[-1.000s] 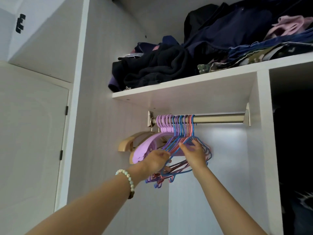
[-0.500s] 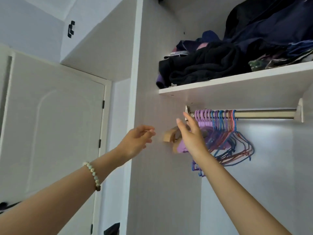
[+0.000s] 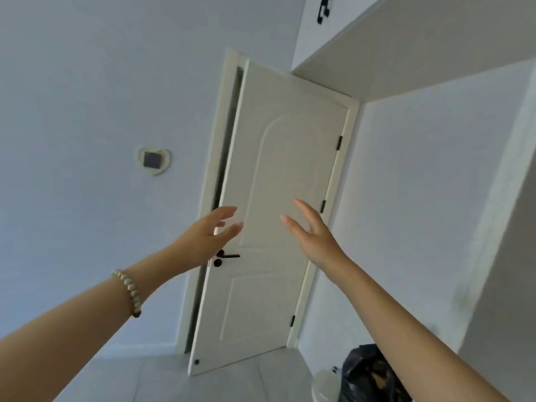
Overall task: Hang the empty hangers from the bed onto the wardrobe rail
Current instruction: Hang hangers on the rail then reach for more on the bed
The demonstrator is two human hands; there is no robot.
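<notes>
No hanger, rail or bed is in view now. My left hand (image 3: pixel 207 237), with a bead bracelet on its wrist, is raised in the air with relaxed, spread fingers and holds nothing. My right hand (image 3: pixel 311 235) is also raised, fingers straight and apart, empty. Both hands hover in front of a white room door (image 3: pixel 278 175). Only the wardrobe's pale outer side (image 3: pixel 504 256) shows at the far right edge.
The white door stands slightly ajar, with a black handle (image 3: pixel 229 256). A bin with a black bag (image 3: pixel 368 375) sits on the grey tiled floor at the lower right, beside the wardrobe. A heart-shaped wall switch (image 3: pixel 153 160) is on the left wall.
The view has swung left from the wardrobe rail to the room door. Both hands have left the hangers on the rail and now hang free in the air, empty.
</notes>
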